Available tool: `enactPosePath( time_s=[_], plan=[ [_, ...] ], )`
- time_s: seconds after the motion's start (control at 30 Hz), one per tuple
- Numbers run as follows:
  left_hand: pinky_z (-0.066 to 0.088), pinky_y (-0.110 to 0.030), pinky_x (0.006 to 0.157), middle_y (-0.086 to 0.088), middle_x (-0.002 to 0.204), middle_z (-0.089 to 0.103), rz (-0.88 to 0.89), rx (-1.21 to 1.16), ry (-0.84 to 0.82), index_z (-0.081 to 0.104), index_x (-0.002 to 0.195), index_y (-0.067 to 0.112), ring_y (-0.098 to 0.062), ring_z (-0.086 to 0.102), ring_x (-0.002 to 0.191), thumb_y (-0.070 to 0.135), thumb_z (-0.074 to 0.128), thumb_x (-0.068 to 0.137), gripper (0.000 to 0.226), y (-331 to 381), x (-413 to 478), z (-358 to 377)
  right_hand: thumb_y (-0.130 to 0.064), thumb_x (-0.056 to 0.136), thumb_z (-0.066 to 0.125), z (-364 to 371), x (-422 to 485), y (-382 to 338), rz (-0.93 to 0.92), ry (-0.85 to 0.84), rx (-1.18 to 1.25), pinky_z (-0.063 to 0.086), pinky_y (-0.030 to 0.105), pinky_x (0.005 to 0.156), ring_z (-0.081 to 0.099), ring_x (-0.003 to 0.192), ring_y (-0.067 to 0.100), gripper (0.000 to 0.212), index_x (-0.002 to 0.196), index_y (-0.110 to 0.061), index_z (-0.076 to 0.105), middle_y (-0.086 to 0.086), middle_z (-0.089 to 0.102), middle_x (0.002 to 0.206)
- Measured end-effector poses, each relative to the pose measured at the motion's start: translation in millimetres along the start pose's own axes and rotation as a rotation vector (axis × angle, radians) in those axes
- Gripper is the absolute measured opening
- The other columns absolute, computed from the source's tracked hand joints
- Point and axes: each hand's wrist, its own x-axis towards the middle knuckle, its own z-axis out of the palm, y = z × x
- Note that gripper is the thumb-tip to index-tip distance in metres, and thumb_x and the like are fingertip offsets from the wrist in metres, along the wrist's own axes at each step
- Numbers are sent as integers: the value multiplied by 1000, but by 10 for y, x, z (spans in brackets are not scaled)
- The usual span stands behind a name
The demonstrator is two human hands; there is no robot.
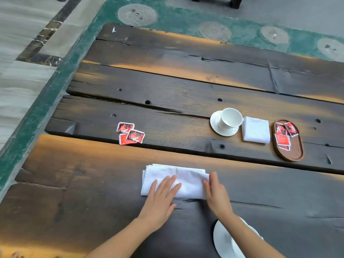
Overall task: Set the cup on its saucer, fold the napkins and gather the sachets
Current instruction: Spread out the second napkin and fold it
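Pin the napkin with the flat left grip; right grip, fingers straight too, should square the right edge.

This looks like a café or tea-house seating area. The desk is rustic, made of heavy, dark, weathered planks. On it stand a white cup on a saucer, a folded white napkin and an oval wooden tray of red sachets. Beyond the desk's far edge, a green floor band carries round patterned discs beside grey stone tiles. Dark furniture legs stand farther off.
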Motion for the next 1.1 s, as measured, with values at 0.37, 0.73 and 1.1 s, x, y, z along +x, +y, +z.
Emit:
enactPosePath(
  time_s=[0.37, 0.73, 1.1],
  plan=[
    [-20, -43, 115, 4, 157, -24, -47, -85, -228, -10, 150, 31, -20, -25, 145, 47, 32, 97, 69, -197, 102, 311, -37, 96, 41, 49, 228, 78, 339, -27, -149, 41, 34, 64, 59, 80, 32, 19, 93, -19, 36, 4, 62, 83],
    [-10, -47, 118, 1, 160, -18, -44, -62, -233, -4, 151, 22, -22, -14, 148, 37, 36, 96, 70, 16, 77, 252, -35, 84, 64, 184, -110, -12, 493, -21, 151, 48, 39, 84, 56, 101, 27, 35, 107, -10, 54, 6, 64, 101],
    [-8, -37, 120, 11, 161, 1, -7, -385, -188, 9, 151, 27, -10, -3, 149, 33, 39, 92, 66, -32, 56, 261, 0, 85, 57, 121, -89, -542, 452, 11, 694, 45, 34, 69, 55, 75, 19, 11, 91, -8, 53, 8, 58, 83]
  ],
)
